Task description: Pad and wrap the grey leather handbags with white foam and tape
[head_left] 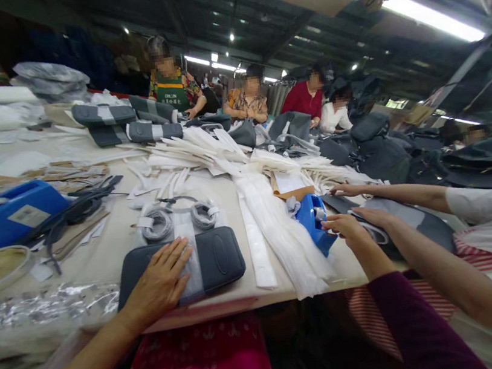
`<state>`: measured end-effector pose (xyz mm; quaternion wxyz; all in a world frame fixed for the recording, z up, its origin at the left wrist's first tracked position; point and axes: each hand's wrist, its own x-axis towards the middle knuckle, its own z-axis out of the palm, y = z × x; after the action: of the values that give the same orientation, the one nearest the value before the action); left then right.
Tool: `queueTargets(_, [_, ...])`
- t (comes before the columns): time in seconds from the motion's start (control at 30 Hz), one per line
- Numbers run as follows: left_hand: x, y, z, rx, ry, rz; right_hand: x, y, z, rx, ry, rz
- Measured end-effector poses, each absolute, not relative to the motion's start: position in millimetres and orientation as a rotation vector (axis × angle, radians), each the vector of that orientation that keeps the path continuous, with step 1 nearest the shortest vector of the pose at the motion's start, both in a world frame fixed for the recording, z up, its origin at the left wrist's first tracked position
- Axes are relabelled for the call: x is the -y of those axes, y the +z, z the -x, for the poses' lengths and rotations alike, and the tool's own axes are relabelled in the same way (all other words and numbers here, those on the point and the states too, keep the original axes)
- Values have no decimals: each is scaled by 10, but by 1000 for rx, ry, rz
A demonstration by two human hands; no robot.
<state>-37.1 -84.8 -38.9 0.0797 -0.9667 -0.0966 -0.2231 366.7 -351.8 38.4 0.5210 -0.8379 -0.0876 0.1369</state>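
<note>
Now | my left hand (159,282) rests flat, unclenched, on near pad (220,260) | pad looks soft, light; hold its edges | right hand (347,229): cannot tell grip

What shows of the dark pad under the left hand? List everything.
The pad is dark grey, soft-looking and rectangular with rounded corners, with an oval outline pressed into its right half. A pale strip crosses its middle. It lies flat near the table edge. The left hand rests open on it, fingers over the strip.
</note>
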Motion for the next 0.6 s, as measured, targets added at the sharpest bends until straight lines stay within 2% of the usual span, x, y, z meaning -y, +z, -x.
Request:
queueTargets(0.2, [819, -422, 364, 267, -669, 2857, 3741, 480, -3468, 255, 81, 1785])
queueTargets(0.33, [818, -425, 365, 266, -676, 2865, 4009, 330, -3158, 264, 131, 1703])
queueTargets(0.47, [827, -417, 360, 259, -664, 2876, 4100, -2, -3014, 207, 259, 1844])
queueTargets(0.6, [826, -417, 354, 281, -686, 2909, 4176, -202, -3116, 212, 208, 2033])
